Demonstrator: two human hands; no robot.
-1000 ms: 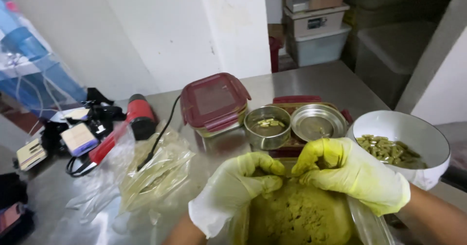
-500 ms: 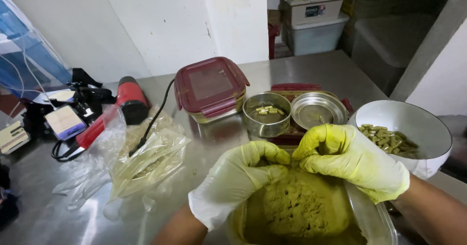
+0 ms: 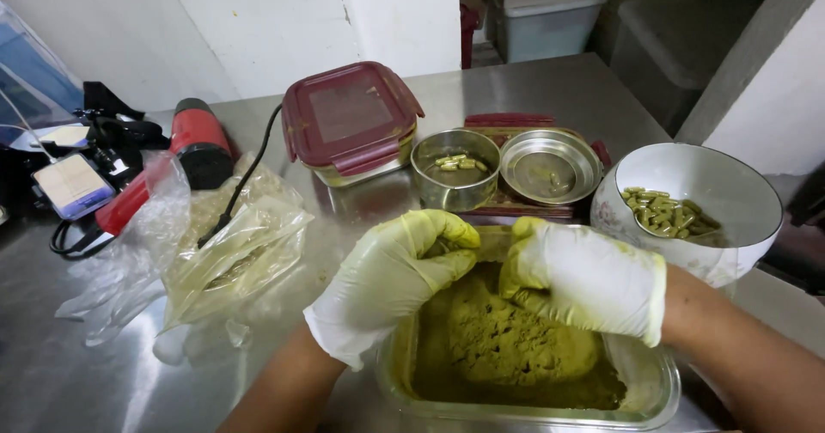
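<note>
Both gloved hands meet low in the centre of the frame, over a clear rectangular glass container (image 3: 653, 381) packed with a mound of olive-green powder (image 3: 507, 347). The left hand (image 3: 391, 278), in a pale yellowish latex glove, has its fingers curled tightly together, thumb against fingertips, pinching something small that I cannot make out. The right hand (image 3: 584, 278), gloved the same way, is likewise clenched, knuckles up, fingertips tucked down toward the powder; what it grips is hidden. The two sets of fingertips point at each other across a narrow gap, directly above the far edge of the mound — the powder lies just below and slightly toward the viewer from both, neither hand clearly nearer.

Just beyond the hands, in the middle of the frame, stands a small round steel tin (image 3: 455, 168) with a few green capsules inside, and beside it to the right a shallow round steel lid (image 3: 550, 165), both on a dark red tray. At the right edge is a white ceramic bowl (image 3: 730, 188) holding a heap of filled green capsules (image 3: 662, 211). Upper centre sits a square glass box with a maroon snap lid (image 3: 348, 115). To the left lie crumpled clear plastic bags (image 3: 232, 244) and a red-and-black corded tool (image 3: 193, 141) — all on a steel table (image 3: 69, 381).
</note>
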